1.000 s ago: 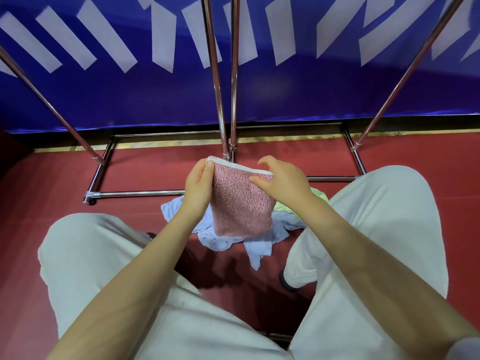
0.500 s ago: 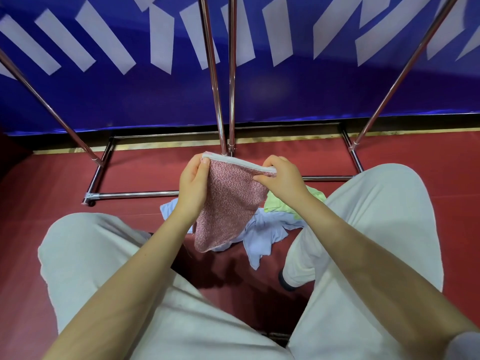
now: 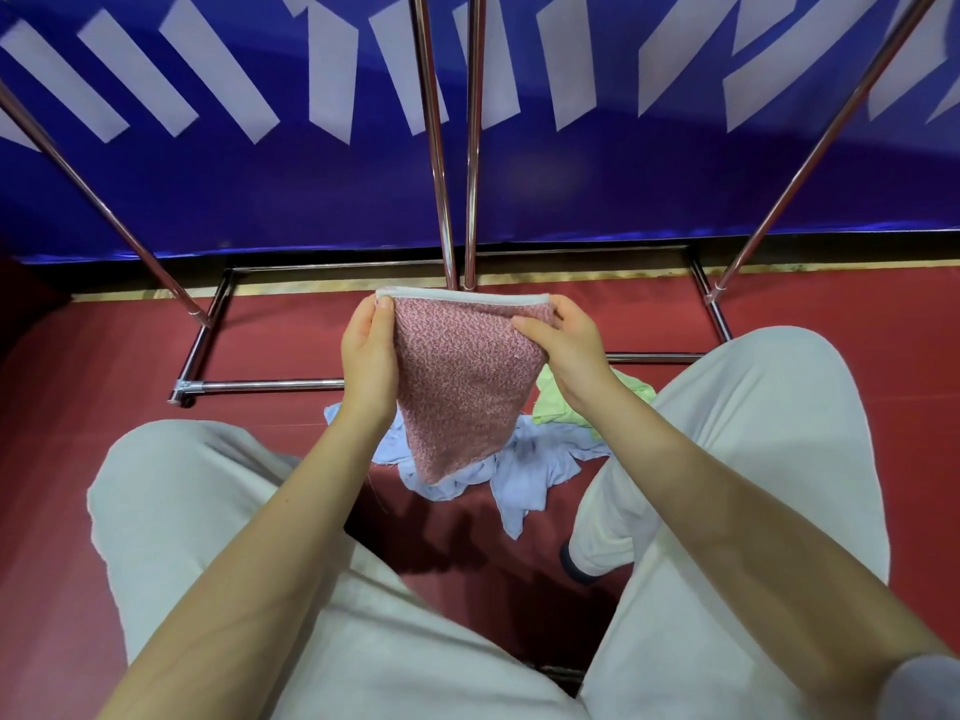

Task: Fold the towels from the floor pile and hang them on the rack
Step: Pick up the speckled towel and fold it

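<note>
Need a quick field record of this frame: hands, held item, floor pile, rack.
left hand: left hand pinches the top left corner of the pink towel
right hand: right hand pinches the top right corner
held item: pink towel, white-trimmed top edge level, body hanging to a narrow bottom
floor pile: light blue cloth and green cloth on the red floor, below the towel
rack: chrome rack behind the hands; no towel seen on its visible bars
</note>
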Demonstrator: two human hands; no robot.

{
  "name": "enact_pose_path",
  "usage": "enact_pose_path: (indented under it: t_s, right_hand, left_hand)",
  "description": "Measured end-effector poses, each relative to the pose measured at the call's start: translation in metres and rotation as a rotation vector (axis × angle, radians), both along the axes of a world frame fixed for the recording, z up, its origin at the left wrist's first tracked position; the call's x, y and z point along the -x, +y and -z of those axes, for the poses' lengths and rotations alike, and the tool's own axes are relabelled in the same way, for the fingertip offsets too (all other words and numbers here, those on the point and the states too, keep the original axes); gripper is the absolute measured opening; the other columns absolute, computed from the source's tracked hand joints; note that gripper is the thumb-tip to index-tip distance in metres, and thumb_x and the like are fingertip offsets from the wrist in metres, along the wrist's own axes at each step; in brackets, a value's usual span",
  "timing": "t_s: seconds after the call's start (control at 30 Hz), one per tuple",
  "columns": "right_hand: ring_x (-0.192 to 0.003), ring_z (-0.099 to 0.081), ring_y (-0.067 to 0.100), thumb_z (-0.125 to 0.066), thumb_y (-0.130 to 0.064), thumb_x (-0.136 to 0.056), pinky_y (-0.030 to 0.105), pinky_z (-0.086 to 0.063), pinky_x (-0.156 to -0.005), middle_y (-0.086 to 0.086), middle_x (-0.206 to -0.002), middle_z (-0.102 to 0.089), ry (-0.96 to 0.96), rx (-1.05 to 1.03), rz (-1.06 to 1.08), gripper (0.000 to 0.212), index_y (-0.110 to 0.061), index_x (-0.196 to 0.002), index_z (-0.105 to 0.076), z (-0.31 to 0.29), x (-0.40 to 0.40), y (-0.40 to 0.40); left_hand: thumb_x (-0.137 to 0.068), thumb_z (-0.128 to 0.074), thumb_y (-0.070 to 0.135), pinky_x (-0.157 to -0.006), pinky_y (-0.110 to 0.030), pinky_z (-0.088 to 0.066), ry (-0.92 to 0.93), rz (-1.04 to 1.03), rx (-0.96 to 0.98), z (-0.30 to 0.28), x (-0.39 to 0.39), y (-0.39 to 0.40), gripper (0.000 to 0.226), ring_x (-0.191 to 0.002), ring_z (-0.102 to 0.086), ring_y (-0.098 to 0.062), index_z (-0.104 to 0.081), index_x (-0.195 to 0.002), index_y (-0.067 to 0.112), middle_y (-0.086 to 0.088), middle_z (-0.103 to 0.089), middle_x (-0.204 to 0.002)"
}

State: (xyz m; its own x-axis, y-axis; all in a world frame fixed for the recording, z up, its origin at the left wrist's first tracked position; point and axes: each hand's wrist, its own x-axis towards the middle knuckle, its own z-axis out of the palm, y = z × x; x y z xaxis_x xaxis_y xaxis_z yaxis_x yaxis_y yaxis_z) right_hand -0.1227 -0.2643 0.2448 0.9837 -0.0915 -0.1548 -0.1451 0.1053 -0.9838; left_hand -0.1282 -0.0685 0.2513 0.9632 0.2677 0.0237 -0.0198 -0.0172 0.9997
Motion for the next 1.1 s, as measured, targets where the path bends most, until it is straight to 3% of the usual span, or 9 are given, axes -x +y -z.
enact_pose_path:
  t_s: [0.17,0.3,0.4,0.53,0.67,0.9,1.1]
  right_hand:
    - [-0.082,-0.06,0.018,-0.064,-0.009,-0.089,0.032,-0.048,-0.074,0.008,-0.087,-0.064,-0.078,0.019,0.039,0.01,-0.01,-0.096,-0.057,-0.009,-0.001,0.011]
    - [-0.078,-0.06,0.014,-0.062,-0.014,-0.091,0.029,-0.047,-0.07,0.002,-0.082,-0.064,-0.117,0.09,0.084,0.005,-0.014,-0.091,-0.057,-0.007,-0.003,0.015]
    - [-0.075,-0.055,0.012,-0.06,-0.017,-0.092,0.027,-0.044,-0.068,0.001,-0.082,-0.06,-0.08,0.075,0.149,0.006,-0.014,-0.092,-0.055,-0.001,-0.005,0.018]
    - [-0.071,-0.047,0.011,-0.059,-0.024,-0.092,0.03,-0.039,-0.068,-0.003,-0.08,-0.052,-0.088,0.238,0.244,0.013,-0.015,-0.095,-0.051,0.01,-0.01,0.022]
    - [-0.062,-0.038,0.01,-0.064,-0.022,-0.088,0.03,-0.032,-0.06,-0.009,-0.069,-0.041,-0.17,0.434,0.298,0.021,-0.014,-0.088,-0.045,0.01,-0.01,0.027]
    - [-0.057,-0.042,0.001,-0.062,-0.03,-0.088,0.029,-0.039,-0.061,-0.012,-0.064,-0.047,-0.108,0.357,0.24,0.025,-0.024,-0.074,-0.042,0.005,-0.002,0.044]
    - [-0.055,-0.042,0.003,-0.063,-0.027,-0.088,0.029,-0.039,-0.057,-0.012,-0.061,-0.047,-0.193,0.324,0.146,0.021,-0.023,-0.076,-0.047,0.0,0.005,0.052]
  left_hand:
    - [-0.103,-0.037,0.02,-0.062,-0.021,-0.032,0.02,-0.095,-0.044,0.001,-0.008,0.0,0.034,-0.061,-0.036,0.002,-0.042,-0.07,0.024,0.013,-0.041,-0.068]
    - [-0.102,-0.038,0.02,-0.068,-0.027,-0.034,0.065,-0.136,-0.04,0.007,-0.015,-0.002,0.032,-0.067,-0.038,-0.003,-0.046,-0.072,0.023,0.011,-0.045,-0.072]
    - [-0.102,-0.038,0.021,-0.067,-0.027,-0.035,0.138,-0.104,0.075,0.008,-0.017,-0.008,0.031,-0.069,-0.04,-0.005,-0.05,-0.074,0.022,0.007,-0.048,-0.074]
    - [-0.1,-0.038,0.022,-0.074,-0.032,-0.039,0.187,-0.049,0.211,0.008,-0.023,-0.017,0.024,-0.083,-0.045,-0.015,-0.059,-0.088,0.018,-0.002,-0.054,-0.089]
    - [-0.103,-0.033,0.019,-0.074,-0.026,-0.044,0.181,-0.087,0.218,0.007,-0.023,-0.032,0.026,-0.081,-0.052,-0.008,-0.058,-0.106,0.011,0.002,-0.06,-0.094]
    - [-0.103,-0.034,0.019,-0.066,-0.01,-0.044,0.153,-0.05,0.137,0.008,-0.007,-0.068,0.024,-0.075,-0.054,0.005,-0.055,-0.114,0.012,0.008,-0.058,-0.093]
    - [-0.104,-0.035,0.018,-0.087,-0.027,-0.051,0.12,-0.02,0.13,0.01,0.002,-0.075,0.028,-0.093,-0.062,-0.01,-0.057,-0.118,0.008,0.002,-0.065,-0.101]
